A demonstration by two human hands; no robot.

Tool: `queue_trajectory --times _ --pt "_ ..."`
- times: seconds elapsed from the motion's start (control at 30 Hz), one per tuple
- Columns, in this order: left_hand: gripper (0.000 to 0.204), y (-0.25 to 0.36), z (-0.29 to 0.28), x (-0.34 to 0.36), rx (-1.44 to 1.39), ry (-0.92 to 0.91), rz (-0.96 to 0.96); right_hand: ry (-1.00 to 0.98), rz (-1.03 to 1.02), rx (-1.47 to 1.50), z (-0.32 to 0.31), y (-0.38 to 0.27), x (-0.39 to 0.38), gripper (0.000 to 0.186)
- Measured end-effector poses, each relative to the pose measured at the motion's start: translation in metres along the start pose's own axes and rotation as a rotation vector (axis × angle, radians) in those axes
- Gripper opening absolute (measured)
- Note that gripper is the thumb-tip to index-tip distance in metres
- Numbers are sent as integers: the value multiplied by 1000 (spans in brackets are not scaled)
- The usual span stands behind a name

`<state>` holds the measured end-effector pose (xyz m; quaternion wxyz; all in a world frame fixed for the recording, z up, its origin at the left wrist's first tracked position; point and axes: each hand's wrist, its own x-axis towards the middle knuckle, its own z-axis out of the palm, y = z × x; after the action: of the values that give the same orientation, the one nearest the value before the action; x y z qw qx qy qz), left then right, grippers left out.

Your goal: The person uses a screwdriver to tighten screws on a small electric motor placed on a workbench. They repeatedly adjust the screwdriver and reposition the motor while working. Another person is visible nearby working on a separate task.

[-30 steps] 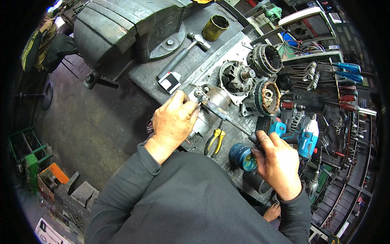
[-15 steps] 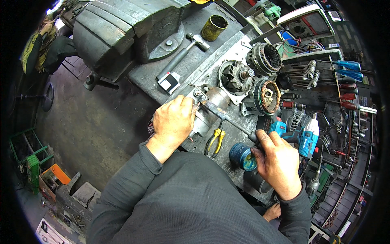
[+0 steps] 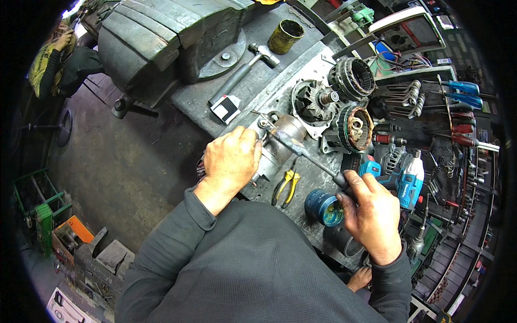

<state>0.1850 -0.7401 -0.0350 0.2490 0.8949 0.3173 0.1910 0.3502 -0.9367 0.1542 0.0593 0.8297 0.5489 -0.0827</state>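
Taking directions from the metal motor (image 3: 291, 128) on the bench (image 3: 309, 229), there are two open containers. The blue tin (image 3: 315, 205), at five o'clock, is tipped toward the right and holds yellow-green grease (image 3: 333, 215). The yellow can (image 3: 279, 44), at twelve, stands upright, its inside dark; I cannot tell what is in it.

The right hand (image 3: 372, 212), at four o'clock, is closed around the handle of a hammer (image 3: 324, 168), whose head is at the motor; contact is unclear. The left hand (image 3: 230, 161), at eight, has its fingers curled down at the motor's near end; I cannot tell whether they grip something.

Around the motor: one second hammer (image 3: 237, 78) at eleven, one pair of yellow-black pliers (image 3: 292, 184) at six, one blue power tool (image 3: 409, 183) at four, one rotor (image 3: 314, 102) at one to two, two ring-shaped stators (image 3: 354, 130) at two and three, and two blue screwdrivers (image 3: 463, 87) between two and three.
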Motion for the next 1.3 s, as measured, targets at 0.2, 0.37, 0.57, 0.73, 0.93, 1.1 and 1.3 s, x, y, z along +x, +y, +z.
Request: queue_trajectory --times 0.2,0.37,0.57,0.73,0.93,1.1,1.3 --pt "20 1 -2 1 3 0 15 40 48 24 -5 11 -2 46" --pt "19 3 -4 1 -19 -7 -7 -7 31 54 1 10 -4 45" --pt "19 1 -5 1 -11 -18 12 -19 -1 29 5 5 -1 46" --pt "21 1 -3 0 -27 14 32 -17 1 28 3 4 -2 45" --pt "17 2 -5 0 -41 53 29 -8 -33 -18 6 2 -3 45" --pt "18 1 -7 -1 -92 47 54 -85 -31 -39 7 4 -4 51" --pt "17 -2 -12 -8 -339 127 -4 -100 -16 21 8 3 -5 52"
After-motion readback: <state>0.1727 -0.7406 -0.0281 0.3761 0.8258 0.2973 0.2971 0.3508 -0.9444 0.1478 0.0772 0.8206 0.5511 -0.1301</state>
